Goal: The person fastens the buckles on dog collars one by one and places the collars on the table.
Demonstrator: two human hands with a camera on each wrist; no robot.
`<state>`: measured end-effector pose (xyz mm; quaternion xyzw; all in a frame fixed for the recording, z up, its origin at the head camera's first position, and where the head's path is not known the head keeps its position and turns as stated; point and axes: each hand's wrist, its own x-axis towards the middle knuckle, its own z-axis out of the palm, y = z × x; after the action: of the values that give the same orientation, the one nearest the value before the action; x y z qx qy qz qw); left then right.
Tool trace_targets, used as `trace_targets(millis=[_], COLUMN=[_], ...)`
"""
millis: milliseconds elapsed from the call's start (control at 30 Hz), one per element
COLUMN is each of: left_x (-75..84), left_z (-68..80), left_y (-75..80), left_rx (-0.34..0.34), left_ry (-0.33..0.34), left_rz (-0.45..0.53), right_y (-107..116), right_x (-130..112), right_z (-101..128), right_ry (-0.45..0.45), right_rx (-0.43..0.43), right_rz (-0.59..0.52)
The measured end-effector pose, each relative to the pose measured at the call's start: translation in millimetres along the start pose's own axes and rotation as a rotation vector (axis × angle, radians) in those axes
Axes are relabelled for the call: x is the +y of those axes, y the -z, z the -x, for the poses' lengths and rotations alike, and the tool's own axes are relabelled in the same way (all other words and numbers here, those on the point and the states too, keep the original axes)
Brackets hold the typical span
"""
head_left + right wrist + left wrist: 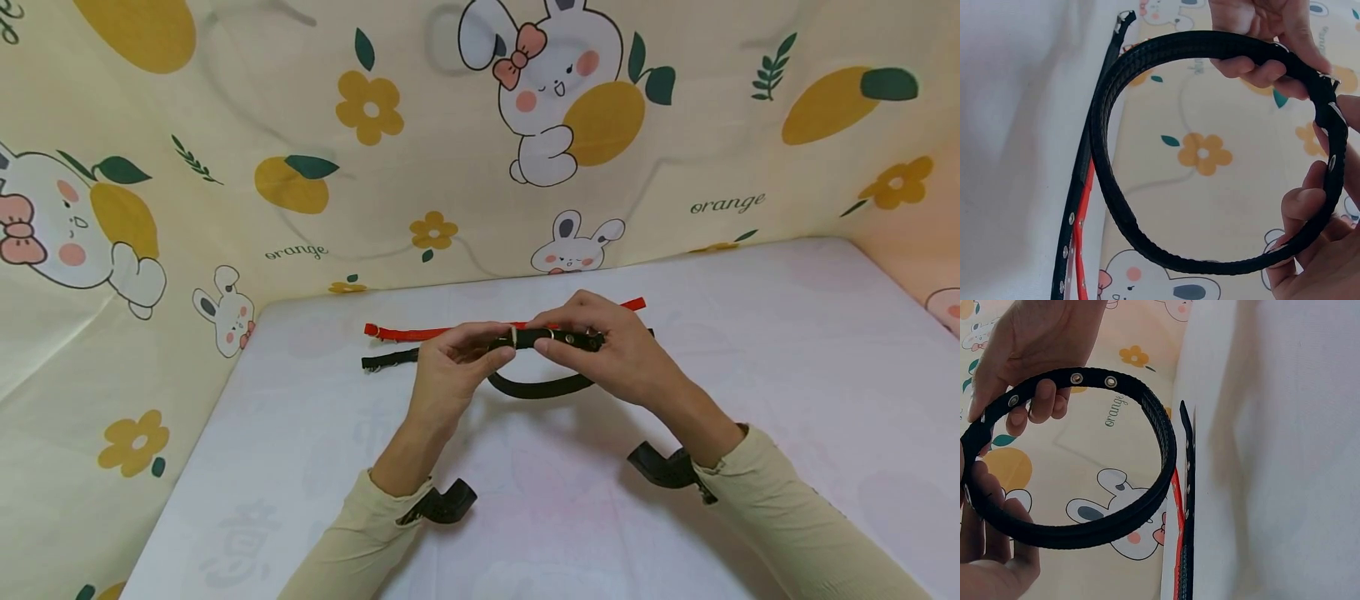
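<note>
Both hands are up off the desk (750,333) with a black collar (542,386) held between them, bent round into a loop that hangs toward the person. The left hand (450,367) pinches the strap near the metal buckle (513,336), fingers curled round it; the right hand (607,350) pinches the eyelet end (577,339), thumb and fingertips closed on the strap. So each grip is pressed onto the collar, neither one spread. From the wrist views the loop (1116,512) looks whole, with the eyelets (1092,380) lying just past the right hand's fingers (1041,406). I would judge this to be the fastening step: the tail seems through or nearly through the buckle, though I cannot tell whether the pin sits in a hole. The next move looks to call for a steady hold on the buckle side while the other hand draws the tail and lines an eyelet up with the pin. Behind the hands, flat on the desk, lie a red collar (442,332) and another black strap (390,359), side by side and untouched.
</note>
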<state>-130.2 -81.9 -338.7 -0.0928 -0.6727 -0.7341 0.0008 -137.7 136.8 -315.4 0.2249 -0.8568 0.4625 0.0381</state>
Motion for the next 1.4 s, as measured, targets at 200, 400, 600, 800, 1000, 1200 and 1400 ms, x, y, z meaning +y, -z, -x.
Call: trace_targets(millis=[200,400,600,800,1000,1200,1400], left_x=[0.4,-0.8,0.3,1.1,0.4,0.1,2.8], left_z=[0.8,0.4,1.4,1.2,0.8,0.3,0.0], left_y=[-0.2,-0.9,-2.0,-3.2,-2.3,-0.2,-0.3], left_rx=[-0.016,-0.024,-0.015,0.010,0.014,0.033,0.057], left_ry=[-0.013,-0.040,-0.039,-0.025,-0.041,-0.054,-0.031], left_rz=[-0.030,-0.041,-0.042,-0.030,0.011,0.053,0.096], right_y=[0.0,-1.0,-4.0,-3.7,-1.7,0.1,1.4], right_x=[-0.8,-0.5,1.0,1.1,1.3,1.2,2.0], right_z=[0.4,1.1,0.1,-0.4,0.2,0.4,-0.2], right_ry=[-0.028,0.000,0.049,0.044,0.033,0.043,0.030], right_rx=[-0.003,-0.001,0.020,0.013,0.006,0.014,0.002], right_rz=[0.013,0.015,0.021,0.045,0.055,0.085,0.095])
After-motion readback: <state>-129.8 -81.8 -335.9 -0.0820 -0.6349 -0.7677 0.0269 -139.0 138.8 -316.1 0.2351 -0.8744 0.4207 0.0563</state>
